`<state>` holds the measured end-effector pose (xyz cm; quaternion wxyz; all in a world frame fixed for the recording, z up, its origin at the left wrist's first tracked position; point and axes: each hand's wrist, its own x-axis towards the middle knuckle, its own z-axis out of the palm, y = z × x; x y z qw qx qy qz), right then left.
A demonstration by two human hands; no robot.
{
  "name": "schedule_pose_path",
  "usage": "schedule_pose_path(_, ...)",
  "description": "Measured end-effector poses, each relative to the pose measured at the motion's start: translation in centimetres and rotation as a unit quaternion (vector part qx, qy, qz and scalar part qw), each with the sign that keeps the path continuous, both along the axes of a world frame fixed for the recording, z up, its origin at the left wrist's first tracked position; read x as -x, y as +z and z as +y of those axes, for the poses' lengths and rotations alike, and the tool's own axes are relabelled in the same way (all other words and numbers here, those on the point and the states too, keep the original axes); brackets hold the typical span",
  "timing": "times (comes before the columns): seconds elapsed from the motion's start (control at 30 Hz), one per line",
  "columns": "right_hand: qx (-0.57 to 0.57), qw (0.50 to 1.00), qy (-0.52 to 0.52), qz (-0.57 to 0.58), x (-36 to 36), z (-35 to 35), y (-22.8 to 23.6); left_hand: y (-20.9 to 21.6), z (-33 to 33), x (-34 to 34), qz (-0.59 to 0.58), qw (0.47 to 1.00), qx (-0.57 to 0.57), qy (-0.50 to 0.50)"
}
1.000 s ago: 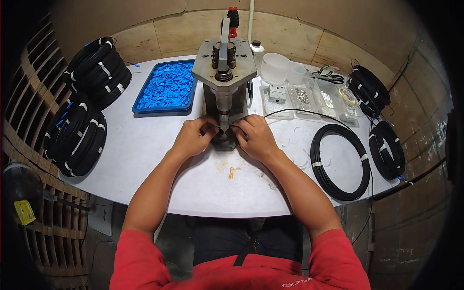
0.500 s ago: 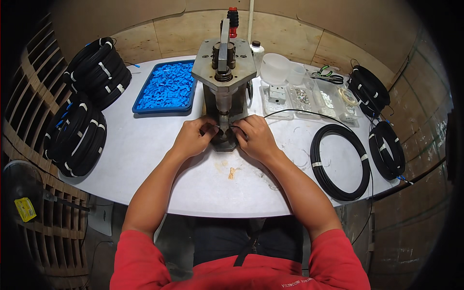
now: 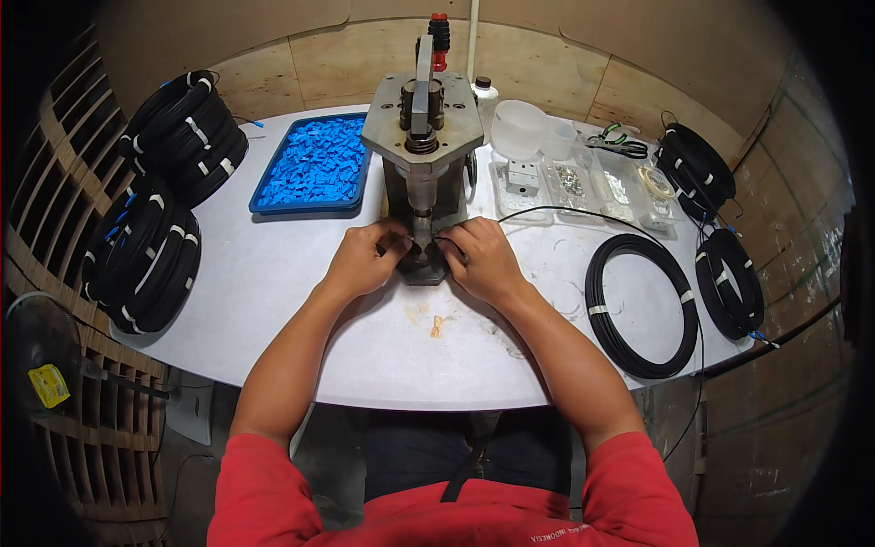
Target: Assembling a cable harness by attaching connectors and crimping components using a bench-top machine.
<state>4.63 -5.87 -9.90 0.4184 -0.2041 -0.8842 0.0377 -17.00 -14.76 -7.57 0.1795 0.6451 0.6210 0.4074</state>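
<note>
- At the fingertips of the right hand (image 3: 483, 258), a black cable (image 3: 583, 210) is being gripped, pinched between thumb and forefinger, right up against the foot of the metal press (image 3: 456, 137).
- On the other side, the fingers of the left hand (image 3: 365, 260) are curled in close at the same foot; whether anything is grasped by them cannot be told, as the tips are lost in shadow.
- Between the two hands the narrow ram (image 3: 422, 196) of the press is seen, pointed straight down.
- From the right hand the cable is led away in an arc, rightward across the white table (image 3: 365, 365), toward a large black coil (image 3: 597, 283) bound with white ties.
- Behind the left hand, a blue tray (image 3: 305, 213) is filled with small blue pieces (image 3: 314, 164).
- Behind the right hand, a metal block (image 3: 522, 178) is set in a clear container, and small metal parts (image 3: 570, 182) are held in the one beside it; a white tub (image 3: 518, 128) is placed behind them.
- Farther out, tied black coils are piled at the left edge (image 3: 141, 255), and more are lined up at the right (image 3: 729, 283).
</note>
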Motion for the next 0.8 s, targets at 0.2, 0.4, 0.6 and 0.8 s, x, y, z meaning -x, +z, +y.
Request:
schedule_pose_path(0.2, -0.006, 1.000, 0.001, 0.004, -0.01, -0.04, 0.05, -0.46, 0.16, 0.14, -0.010, 1.000, -0.025, -0.010)
schedule_pose_path(0.4, -0.001, 1.000, 0.003, -0.001, 0.00, 0.11, -0.11, 0.00, -0.05, 0.02, 0.002, 1.000, -0.010, -0.004)
schedule_pose_path(0.6, -0.003, 1.000, 0.003, 0.000, 0.01, 0.10, -0.14, -0.36, 0.12, 0.20, 0.000, 1.000, -0.012, -0.004)
schedule_pose_path(0.8, -0.007, 1.000, 0.003, 0.000, -0.04, 0.13, -0.16, 0.01, -0.01, 0.01, 0.001, 1.000, 0.000, -0.004)
